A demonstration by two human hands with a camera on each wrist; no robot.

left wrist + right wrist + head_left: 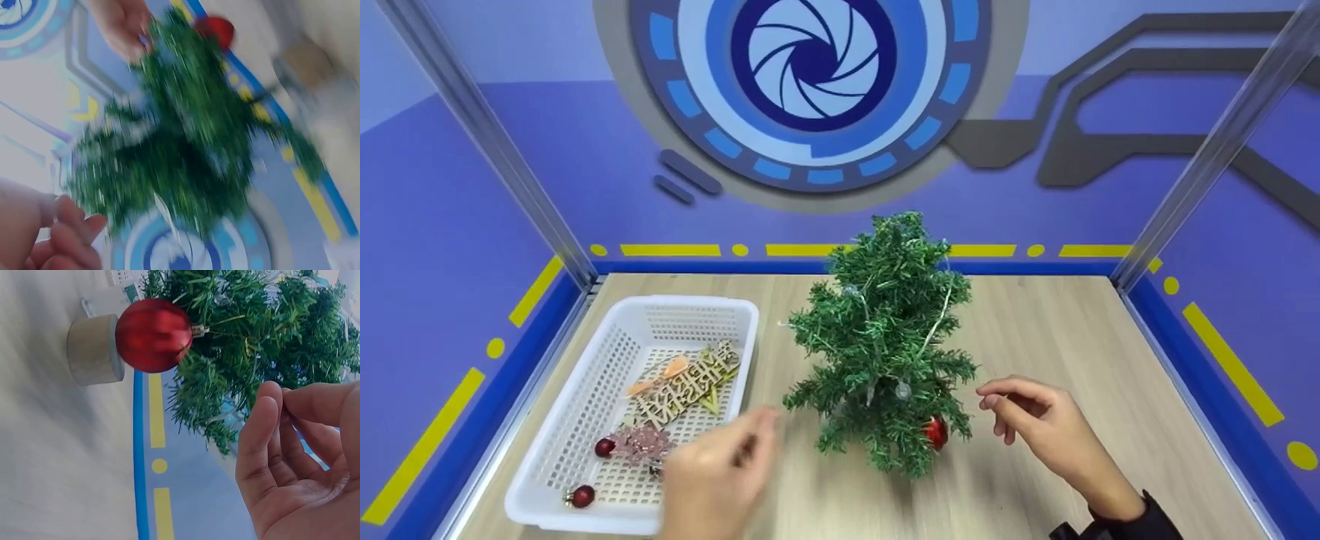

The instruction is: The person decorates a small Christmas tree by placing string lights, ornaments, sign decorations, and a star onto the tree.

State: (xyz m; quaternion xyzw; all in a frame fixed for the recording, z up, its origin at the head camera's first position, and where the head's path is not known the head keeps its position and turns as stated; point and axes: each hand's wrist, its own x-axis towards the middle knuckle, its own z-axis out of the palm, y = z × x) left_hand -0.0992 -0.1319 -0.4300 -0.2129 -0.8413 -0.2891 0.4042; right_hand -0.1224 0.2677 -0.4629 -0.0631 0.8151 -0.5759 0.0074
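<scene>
A small green artificial Christmas tree (885,337) stands mid-table. Low on its right side hangs a shiny red bauble (153,336) on a gold thread. My right hand (1039,424) hovers just right of the branches. In the right wrist view its thumb and fingertips come together with nothing visible between them. My left hand (720,476), blurred, is over the right edge of the white basket (751,337), left of the tree. Its fingers are loosely bent and hold nothing visible in the left wrist view. A clear-wired light string (937,326) winds through the branches.
Inside the basket lie a wooden lettered sign (682,390), a pink glittery ornament (641,444) and small dark red baubles (583,496). The tree's round base (93,354) rests on the wooden table (1057,337). Blue-purple panels (547,150) enclose the table.
</scene>
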